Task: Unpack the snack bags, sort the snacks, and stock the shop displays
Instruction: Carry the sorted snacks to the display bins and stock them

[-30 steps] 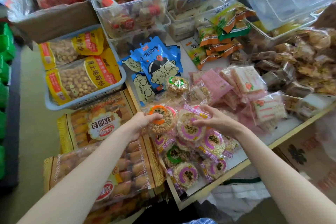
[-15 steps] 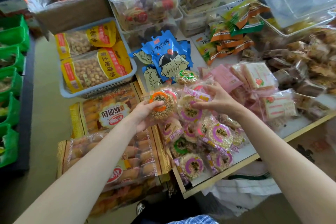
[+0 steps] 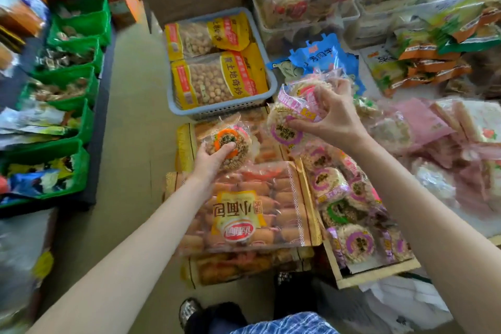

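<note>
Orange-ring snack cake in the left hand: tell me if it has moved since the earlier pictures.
Yes. The orange-ring snack cake, gripped by the left hand, has moved left off the tray edge and now sits over the bread bags, below the grey basket.

Beige floor (image 3: 130, 144), a dark shoe (image 3: 189, 312) on it, blue checked cloth (image 3: 292, 324) at the bottom edge.
</note>
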